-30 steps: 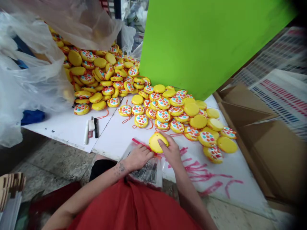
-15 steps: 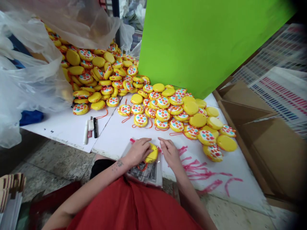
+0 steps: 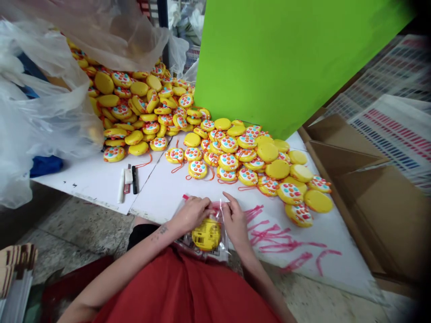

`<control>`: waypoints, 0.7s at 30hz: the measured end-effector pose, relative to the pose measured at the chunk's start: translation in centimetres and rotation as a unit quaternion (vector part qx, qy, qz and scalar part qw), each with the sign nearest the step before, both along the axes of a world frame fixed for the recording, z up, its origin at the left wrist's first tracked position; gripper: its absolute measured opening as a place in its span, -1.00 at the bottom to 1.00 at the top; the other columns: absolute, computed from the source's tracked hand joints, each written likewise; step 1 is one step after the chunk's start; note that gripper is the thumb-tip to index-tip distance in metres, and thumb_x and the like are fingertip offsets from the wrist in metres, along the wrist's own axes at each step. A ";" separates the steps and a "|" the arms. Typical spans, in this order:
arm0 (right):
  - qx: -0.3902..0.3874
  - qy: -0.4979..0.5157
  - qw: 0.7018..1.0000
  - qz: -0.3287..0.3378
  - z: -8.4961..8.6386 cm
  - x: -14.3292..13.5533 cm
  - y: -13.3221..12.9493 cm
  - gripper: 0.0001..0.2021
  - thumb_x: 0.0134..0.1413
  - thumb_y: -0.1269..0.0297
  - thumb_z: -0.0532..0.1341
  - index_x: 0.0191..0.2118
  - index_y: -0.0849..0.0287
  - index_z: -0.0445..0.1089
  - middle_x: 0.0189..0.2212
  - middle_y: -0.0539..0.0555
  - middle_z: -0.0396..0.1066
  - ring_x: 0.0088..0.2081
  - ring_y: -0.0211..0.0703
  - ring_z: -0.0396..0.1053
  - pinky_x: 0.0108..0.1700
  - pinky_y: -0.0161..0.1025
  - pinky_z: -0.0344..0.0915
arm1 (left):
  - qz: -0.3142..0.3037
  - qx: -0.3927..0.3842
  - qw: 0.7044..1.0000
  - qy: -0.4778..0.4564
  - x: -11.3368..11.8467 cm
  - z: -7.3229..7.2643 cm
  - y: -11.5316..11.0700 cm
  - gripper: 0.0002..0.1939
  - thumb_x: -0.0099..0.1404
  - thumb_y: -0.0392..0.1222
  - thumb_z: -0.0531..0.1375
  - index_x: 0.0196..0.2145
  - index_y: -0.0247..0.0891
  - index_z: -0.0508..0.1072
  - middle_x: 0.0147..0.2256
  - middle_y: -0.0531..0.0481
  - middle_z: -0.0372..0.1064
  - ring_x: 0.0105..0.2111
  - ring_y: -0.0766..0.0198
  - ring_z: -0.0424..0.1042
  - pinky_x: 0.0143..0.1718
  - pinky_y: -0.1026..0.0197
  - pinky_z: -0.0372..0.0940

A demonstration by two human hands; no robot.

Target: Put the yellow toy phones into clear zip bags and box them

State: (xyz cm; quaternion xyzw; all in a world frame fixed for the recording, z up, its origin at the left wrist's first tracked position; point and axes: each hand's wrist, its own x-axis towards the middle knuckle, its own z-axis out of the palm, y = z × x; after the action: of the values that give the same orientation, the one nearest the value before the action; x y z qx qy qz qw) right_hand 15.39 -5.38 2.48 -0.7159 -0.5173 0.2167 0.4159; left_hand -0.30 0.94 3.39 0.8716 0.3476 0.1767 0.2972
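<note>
Close in, the fingers of the left hand [image 3: 192, 214] are bent over and gripping the top of a clear bag [image 3: 223, 246], near its pink strip [image 3: 218, 205]. The right hand [image 3: 236, 222] is at the bag's upper right corner, its index finger stretched out and the other fingers curled; whether these pinch the plastic I cannot tell. Just below the left fingers, a yellow toy [image 3: 206, 237] lies inside the bag, with black print and a barcode showing across it. The bag lies at the near edge of the white tabletop [image 3: 161, 188], right in front of a red garment [image 3: 188, 291]. Beside the right forearm are scattered loose pink strips [image 3: 274, 235]. Beyond both hands spreads a group of similar toys [image 3: 229, 162], some with dotted white faces up, others plain yellow side up; this runs back leftward into a taller heap [image 3: 141, 107], partly covered by plastic sheeting [image 3: 50, 112]. A white marker [image 3: 120, 186] and a black marker [image 3: 135, 180] lie left of the hands. Behind the toys stands a green panel [image 3: 276, 58], and an open cardboard box [image 3: 380, 215] sits along the right.
</note>
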 end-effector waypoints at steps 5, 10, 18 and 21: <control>0.046 0.131 0.990 -0.024 0.6 -0.6 -0.2 -0.58 0.18 0.14 0.01 0.09 0.21 0.22 -0.47 0.03 0.40 -0.46 -0.19 0.36 -0.36 -0.23 0.34 | 0.166 -0.035 0.970 -0.175 -1.4 0.1 -0.4 -0.65 0.28 -0.09 0.11 -0.02 -0.27 0.23 0.01 -0.22 0.22 -0.01 0.13 0.24 -0.02 0.04 0.20; 0.047 0.154 0.986 -0.040 0.1 -0.5 -0.4 -0.56 0.18 0.11 0.01 0.12 0.21 0.18 -0.45 0.04 0.39 -0.46 -0.19 0.38 -0.38 -0.22 0.36 | 0.175 -0.281 0.917 -0.222 -1.9 -1.0 -0.2 -0.59 0.26 -0.05 0.09 -0.01 -0.33 0.24 -0.19 -0.12 0.35 -0.35 0.30 0.36 -0.34 0.23 0.30; 0.168 -0.153 0.973 0.037 0.9 -0.2 0.6 -0.65 0.18 0.27 0.06 0.08 0.10 0.28 -0.08 0.15 0.37 0.02 -0.03 0.24 0.07 0.01 0.19 | 0.151 -0.340 0.903 -0.213 -0.9 -0.5 -0.5 -0.73 0.25 -0.06 0.03 -0.30 -0.32 0.37 -0.43 0.00 0.38 -0.50 0.32 0.32 -0.48 0.29 0.23; 0.195 -0.223 0.948 0.114 1.7 -0.9 1.0 -0.60 0.16 0.36 0.10 0.13 0.06 0.23 -0.19 0.09 0.45 -0.01 -0.04 0.24 0.06 -0.03 0.17 | 0.129 -0.287 0.932 -0.178 -0.6 0.6 -0.6 -0.70 0.28 -0.11 0.01 -0.17 -0.32 0.40 -0.36 -0.04 0.43 -0.42 0.28 0.37 -0.38 0.26 0.26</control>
State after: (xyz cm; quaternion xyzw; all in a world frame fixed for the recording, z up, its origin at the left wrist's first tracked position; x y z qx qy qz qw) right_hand 14.51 -4.35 4.22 -0.5868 -0.7073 -0.0081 0.3940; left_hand -0.86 0.39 3.98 0.6507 0.4344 0.2583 0.5667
